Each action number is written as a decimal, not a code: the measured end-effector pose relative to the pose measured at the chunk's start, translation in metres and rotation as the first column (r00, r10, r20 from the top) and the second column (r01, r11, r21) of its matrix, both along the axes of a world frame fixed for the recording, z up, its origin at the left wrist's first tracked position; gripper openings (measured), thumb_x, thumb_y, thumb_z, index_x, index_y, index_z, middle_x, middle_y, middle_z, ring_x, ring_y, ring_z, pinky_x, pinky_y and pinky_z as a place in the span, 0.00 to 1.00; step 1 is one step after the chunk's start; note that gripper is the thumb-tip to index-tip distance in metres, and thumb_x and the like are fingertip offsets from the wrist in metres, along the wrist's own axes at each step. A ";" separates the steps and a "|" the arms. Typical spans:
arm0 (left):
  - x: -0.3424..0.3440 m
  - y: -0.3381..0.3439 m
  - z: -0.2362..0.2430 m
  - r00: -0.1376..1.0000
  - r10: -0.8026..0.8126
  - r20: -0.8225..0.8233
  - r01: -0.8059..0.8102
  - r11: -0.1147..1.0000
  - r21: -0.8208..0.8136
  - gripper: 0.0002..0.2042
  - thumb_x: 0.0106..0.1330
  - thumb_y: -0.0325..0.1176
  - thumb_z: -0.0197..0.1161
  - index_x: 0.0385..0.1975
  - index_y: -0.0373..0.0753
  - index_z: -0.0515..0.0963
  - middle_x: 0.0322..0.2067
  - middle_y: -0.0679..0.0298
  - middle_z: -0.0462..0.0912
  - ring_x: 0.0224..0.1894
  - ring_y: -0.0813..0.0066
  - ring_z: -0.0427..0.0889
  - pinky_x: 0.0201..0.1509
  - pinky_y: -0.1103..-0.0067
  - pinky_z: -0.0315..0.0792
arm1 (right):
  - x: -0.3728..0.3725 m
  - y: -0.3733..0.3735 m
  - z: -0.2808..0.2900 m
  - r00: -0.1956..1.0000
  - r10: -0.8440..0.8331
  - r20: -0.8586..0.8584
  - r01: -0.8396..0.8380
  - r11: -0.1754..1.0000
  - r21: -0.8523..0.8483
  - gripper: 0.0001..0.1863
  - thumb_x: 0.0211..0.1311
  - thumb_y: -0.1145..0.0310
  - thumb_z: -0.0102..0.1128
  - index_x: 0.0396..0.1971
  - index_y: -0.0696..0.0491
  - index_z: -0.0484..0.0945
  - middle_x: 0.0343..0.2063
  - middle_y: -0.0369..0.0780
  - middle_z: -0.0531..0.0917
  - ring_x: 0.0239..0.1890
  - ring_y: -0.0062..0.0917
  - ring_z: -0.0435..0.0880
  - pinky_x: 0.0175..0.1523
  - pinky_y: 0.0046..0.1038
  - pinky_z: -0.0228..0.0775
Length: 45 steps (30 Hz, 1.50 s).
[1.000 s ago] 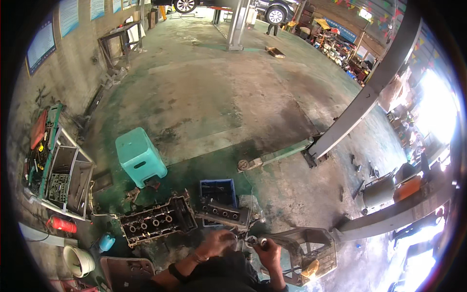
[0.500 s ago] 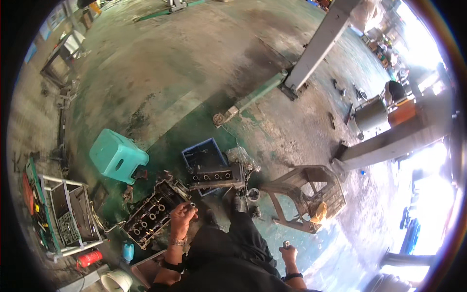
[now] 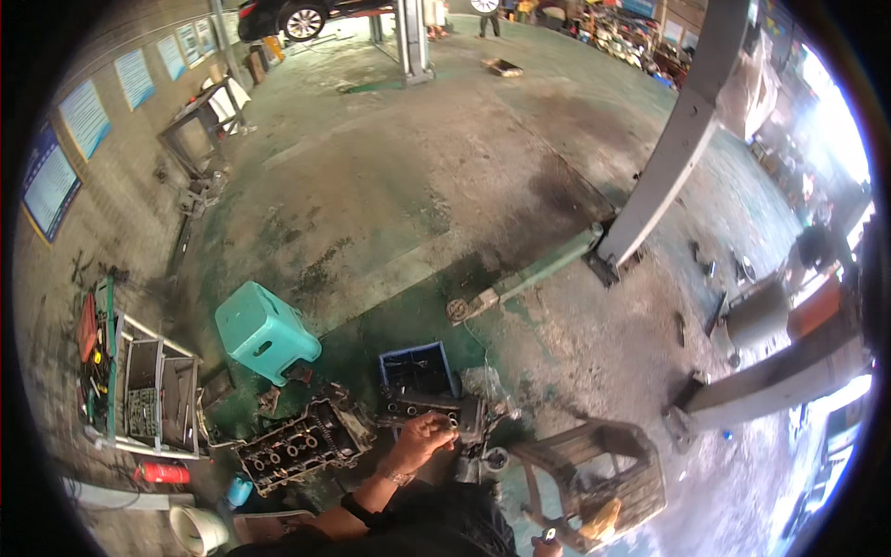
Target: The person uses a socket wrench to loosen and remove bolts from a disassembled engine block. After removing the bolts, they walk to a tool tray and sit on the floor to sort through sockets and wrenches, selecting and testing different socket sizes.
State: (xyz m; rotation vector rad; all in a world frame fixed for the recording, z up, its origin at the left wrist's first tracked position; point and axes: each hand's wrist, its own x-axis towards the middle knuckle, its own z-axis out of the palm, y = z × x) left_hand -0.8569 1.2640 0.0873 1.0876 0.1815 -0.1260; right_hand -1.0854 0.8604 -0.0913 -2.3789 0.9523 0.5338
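My left hand (image 3: 418, 447) is closed, its fingertips pinching a small round metal piece (image 3: 453, 422) too small to name surely. It hovers over the dark valve cover (image 3: 471, 414) with round openings, which lies against a blue crate (image 3: 445, 356). Left of it on the floor lies an oily engine cylinder head (image 3: 302, 447). At the lower edge my right hand (image 3: 548, 549) is partly cut off. It is closed around a tool with a small metal head (image 3: 550, 535), whose handle is hidden in the grip.
A turquoise stool (image 3: 263, 325) stands beyond the cylinder head. On the right sits a worn, dirty stool frame (image 3: 594, 473) with a yellowish cloth (image 3: 603, 520). A tool cart (image 3: 158, 390) is at the left, near a red cylinder (image 3: 162, 473). Grey lift posts (image 3: 664, 158) rise from the floor.
The view has tilted up, showing more of the far workshop. My left hand, still pinching the small metal piece, has moved right from the cylinder head to the valve cover. My right hand is lower in view.
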 end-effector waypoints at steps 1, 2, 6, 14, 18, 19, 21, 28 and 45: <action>0.007 -0.010 0.002 1.000 -0.016 0.002 0.016 1.000 0.026 0.08 0.63 0.21 0.60 0.41 0.32 0.77 0.34 0.58 0.83 0.31 0.72 0.82 0.35 0.74 0.80 | 0.003 -0.012 -0.009 0.989 -0.018 0.148 0.002 0.995 0.104 0.23 0.41 0.58 0.71 0.35 0.59 0.81 0.29 0.45 0.85 0.32 0.33 0.82 0.40 0.34 0.73; 0.013 -0.021 0.004 1.000 -0.004 -0.013 0.005 0.999 0.033 0.08 0.63 0.22 0.60 0.41 0.32 0.77 0.34 0.58 0.83 0.31 0.72 0.82 0.34 0.75 0.79 | 0.007 -0.016 -0.021 0.954 -0.062 0.293 0.014 0.987 0.163 0.20 0.44 0.64 0.70 0.39 0.56 0.82 0.30 0.43 0.85 0.33 0.30 0.82 0.41 0.34 0.73; 0.030 -0.044 0.014 1.000 -0.027 0.011 0.027 0.999 -0.027 0.07 0.64 0.22 0.60 0.41 0.33 0.76 0.32 0.57 0.83 0.30 0.72 0.82 0.32 0.76 0.78 | 0.012 -0.037 -0.046 0.957 -0.037 0.289 -0.016 0.983 0.182 0.28 0.46 0.60 0.67 0.51 0.52 0.78 0.35 0.45 0.85 0.35 0.31 0.82 0.44 0.33 0.73; 0.108 -0.080 0.023 0.990 -0.135 -0.039 0.138 0.986 0.093 0.18 0.66 0.24 0.58 0.56 0.35 0.70 0.31 0.59 0.83 0.31 0.73 0.83 0.33 0.76 0.79 | 0.006 -0.021 -0.061 0.975 -0.215 0.054 0.211 0.975 0.076 0.29 0.49 0.46 0.62 0.46 0.53 0.80 0.36 0.46 0.84 0.39 0.35 0.82 0.47 0.35 0.71; 0.169 -0.124 0.006 0.921 -0.382 -0.074 0.389 0.908 0.153 0.20 0.68 0.28 0.56 0.60 0.39 0.68 0.31 0.61 0.84 0.28 0.77 0.82 0.32 0.79 0.79 | -0.001 -0.010 -0.075 0.946 -0.318 -0.064 0.320 0.947 0.025 0.32 0.51 0.40 0.59 0.44 0.53 0.80 0.37 0.47 0.84 0.41 0.37 0.82 0.48 0.37 0.70; 0.186 -0.138 -0.002 0.893 -0.438 -0.098 0.448 0.885 0.126 0.20 0.69 0.29 0.56 0.60 0.38 0.67 0.31 0.62 0.83 0.27 0.79 0.81 0.31 0.81 0.77 | 0.001 -0.007 -0.077 0.933 -0.346 -0.102 0.349 0.937 0.014 0.33 0.51 0.38 0.58 0.44 0.53 0.81 0.37 0.47 0.84 0.42 0.38 0.82 0.48 0.37 0.70; 0.223 -0.170 -0.021 0.823 -0.552 -0.135 0.564 0.823 0.073 0.18 0.69 0.30 0.56 0.58 0.36 0.69 0.30 0.63 0.81 0.27 0.80 0.78 0.29 0.82 0.76 | 0.011 0.000 -0.075 0.930 -0.369 0.015 0.369 0.929 -0.034 0.26 0.50 0.44 0.61 0.36 0.53 0.82 0.31 0.44 0.84 0.35 0.35 0.82 0.42 0.36 0.71; 0.403 -0.297 -0.069 0.661 -0.692 -0.289 0.719 0.695 -0.019 0.10 0.69 0.31 0.57 0.46 0.36 0.72 0.25 0.68 0.76 0.25 0.84 0.75 0.27 0.83 0.73 | 0.216 -0.051 -0.059 0.927 -0.375 0.004 0.375 0.927 0.009 0.24 0.48 0.48 0.62 0.33 0.55 0.81 0.28 0.43 0.83 0.32 0.33 0.80 0.39 0.36 0.70; 0.639 -0.386 0.009 0.779 -0.558 -0.285 0.601 0.795 0.085 0.09 0.66 0.27 0.59 0.44 0.34 0.72 0.26 0.66 0.77 0.23 0.82 0.77 0.22 0.83 0.73 | 0.512 -0.149 -0.017 0.912 -0.401 0.085 0.391 0.914 0.110 0.17 0.44 0.57 0.63 0.25 0.58 0.77 0.20 0.41 0.78 0.25 0.29 0.75 0.33 0.35 0.67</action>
